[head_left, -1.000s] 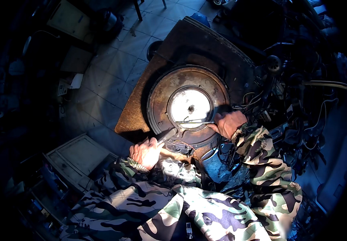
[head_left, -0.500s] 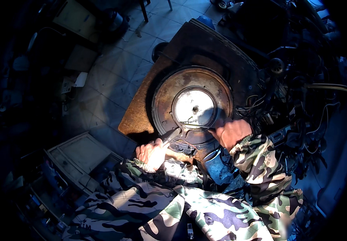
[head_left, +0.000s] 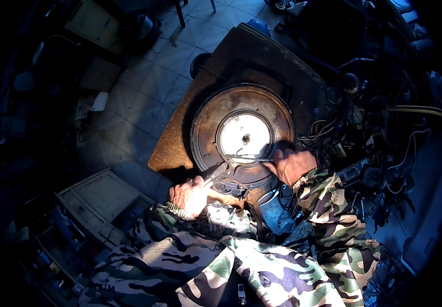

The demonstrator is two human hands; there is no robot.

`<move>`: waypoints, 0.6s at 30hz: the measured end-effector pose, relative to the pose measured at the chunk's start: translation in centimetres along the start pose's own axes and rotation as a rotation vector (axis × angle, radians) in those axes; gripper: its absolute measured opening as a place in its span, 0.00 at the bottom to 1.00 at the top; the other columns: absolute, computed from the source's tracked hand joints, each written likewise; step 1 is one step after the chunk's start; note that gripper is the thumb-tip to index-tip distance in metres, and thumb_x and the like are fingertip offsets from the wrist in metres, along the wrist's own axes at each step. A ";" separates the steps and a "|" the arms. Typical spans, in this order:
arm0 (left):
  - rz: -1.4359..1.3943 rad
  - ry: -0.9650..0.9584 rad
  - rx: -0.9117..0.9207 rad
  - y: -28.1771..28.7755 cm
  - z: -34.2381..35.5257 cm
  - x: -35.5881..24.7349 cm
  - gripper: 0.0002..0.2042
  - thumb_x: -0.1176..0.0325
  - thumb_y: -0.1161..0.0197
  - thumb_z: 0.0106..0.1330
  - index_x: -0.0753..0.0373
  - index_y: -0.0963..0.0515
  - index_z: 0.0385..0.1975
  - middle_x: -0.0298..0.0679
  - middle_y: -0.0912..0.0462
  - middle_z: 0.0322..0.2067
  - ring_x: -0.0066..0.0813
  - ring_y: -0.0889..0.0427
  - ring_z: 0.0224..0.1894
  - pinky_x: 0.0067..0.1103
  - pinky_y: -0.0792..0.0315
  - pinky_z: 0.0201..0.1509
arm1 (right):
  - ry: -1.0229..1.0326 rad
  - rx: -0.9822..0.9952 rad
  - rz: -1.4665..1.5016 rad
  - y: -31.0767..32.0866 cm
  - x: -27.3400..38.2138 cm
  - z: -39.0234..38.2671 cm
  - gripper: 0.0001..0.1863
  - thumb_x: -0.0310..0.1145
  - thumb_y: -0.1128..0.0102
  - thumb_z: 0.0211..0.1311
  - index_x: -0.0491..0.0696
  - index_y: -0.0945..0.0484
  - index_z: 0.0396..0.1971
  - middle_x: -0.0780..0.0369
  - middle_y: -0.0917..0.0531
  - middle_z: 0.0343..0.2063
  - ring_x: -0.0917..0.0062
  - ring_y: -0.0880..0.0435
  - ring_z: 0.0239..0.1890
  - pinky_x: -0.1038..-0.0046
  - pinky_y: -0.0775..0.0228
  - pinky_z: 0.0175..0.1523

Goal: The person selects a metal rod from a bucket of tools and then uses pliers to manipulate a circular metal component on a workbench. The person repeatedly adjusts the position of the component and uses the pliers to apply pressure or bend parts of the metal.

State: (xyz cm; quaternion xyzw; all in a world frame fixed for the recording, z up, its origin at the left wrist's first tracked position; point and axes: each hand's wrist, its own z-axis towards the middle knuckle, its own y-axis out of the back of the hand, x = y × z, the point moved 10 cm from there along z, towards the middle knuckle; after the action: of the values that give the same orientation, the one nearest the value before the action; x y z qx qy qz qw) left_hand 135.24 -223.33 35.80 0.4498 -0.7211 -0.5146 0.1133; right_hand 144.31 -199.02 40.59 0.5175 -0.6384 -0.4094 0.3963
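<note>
A round, rust-brown metal plate [head_left: 242, 96] with a bright pale disc [head_left: 246, 134] at its middle lies on a brown board. My left hand [head_left: 188, 196] is closed round a grey tool that looks like pliers [head_left: 216, 172], its curved end at the plate's near rim. Over the near edge of the pale disc lies a thin metal rod [head_left: 254, 159], with my right hand [head_left: 293, 166] closed on its right end. The fingers hide that end, so I cannot tell what handle it has. Thin wires [head_left: 239, 182] show at the plate's near side.
The brown board [head_left: 172, 148] reaches under and beyond the plate. A blue-grey can [head_left: 273, 207] stands near my right forearm. Tangled wires and dark parts [head_left: 359, 133] crowd the right. A pale cabinet [head_left: 100, 197] stands at the left, and floor tiles [head_left: 144, 102] show beyond it.
The whole view has shifted slightly, with everything a little further left. Both hands keep their grips; the shadow on the pale disc has shrunk.
</note>
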 end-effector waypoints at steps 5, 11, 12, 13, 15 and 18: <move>0.021 -0.027 -0.020 0.9 0.0 -0.3 0.20 0.47 0.40 0.68 0.61 0.22 0.31 0.45 0.13 0.30 0.51 0.14 0.30 0.44 0.25 0.33 | 0.012 0.078 0.027 -0.5 -0.2 0.4 0.26 0.57 0.45 0.69 0.46 0.21 0.27 0.56 0.17 0.17 0.63 0.15 0.19 0.63 0.23 0.24; 0.029 -0.026 -0.019 1.6 0.1 -0.6 0.20 0.48 0.40 0.68 0.61 0.22 0.31 0.45 0.14 0.29 0.51 0.15 0.29 0.45 0.26 0.32 | 0.015 0.142 0.054 -0.8 -0.4 0.5 0.25 0.56 0.44 0.69 0.46 0.22 0.29 0.54 0.15 0.20 0.60 0.14 0.21 0.61 0.23 0.26; 0.034 -0.021 -0.011 1.3 0.1 -0.5 0.20 0.48 0.40 0.68 0.61 0.22 0.31 0.45 0.14 0.29 0.51 0.15 0.29 0.45 0.26 0.32 | 0.027 0.117 0.053 -1.3 -0.7 0.5 0.25 0.56 0.44 0.69 0.46 0.22 0.29 0.54 0.15 0.20 0.60 0.14 0.22 0.61 0.23 0.26; 0.037 -0.019 -0.010 1.3 0.2 -0.5 0.20 0.48 0.40 0.68 0.61 0.22 0.31 0.45 0.14 0.29 0.51 0.15 0.29 0.45 0.26 0.33 | 0.036 0.088 0.047 -1.4 -0.9 0.7 0.25 0.56 0.44 0.68 0.46 0.22 0.29 0.54 0.15 0.20 0.60 0.14 0.22 0.61 0.23 0.27; 0.041 -0.025 -0.017 1.5 0.3 -0.5 0.20 0.48 0.40 0.68 0.61 0.23 0.31 0.45 0.14 0.29 0.51 0.14 0.30 0.45 0.26 0.33 | 0.024 0.081 0.043 -1.7 -1.2 0.7 0.26 0.57 0.44 0.68 0.46 0.21 0.30 0.55 0.15 0.21 0.62 0.14 0.22 0.61 0.23 0.27; 0.033 -0.025 -0.013 1.5 0.1 -0.4 0.20 0.48 0.41 0.69 0.61 0.23 0.31 0.46 0.14 0.29 0.52 0.14 0.30 0.45 0.25 0.33 | 0.042 0.046 0.036 -1.6 -1.1 0.7 0.27 0.59 0.47 0.69 0.46 0.19 0.31 0.55 0.15 0.20 0.64 0.14 0.22 0.62 0.23 0.28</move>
State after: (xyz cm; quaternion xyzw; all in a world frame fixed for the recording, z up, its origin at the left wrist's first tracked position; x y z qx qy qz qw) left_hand 134.60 -222.80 37.16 0.4307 -0.7263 -0.5230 0.1158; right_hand 144.39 -198.10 38.72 0.5234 -0.6483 -0.3764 0.4051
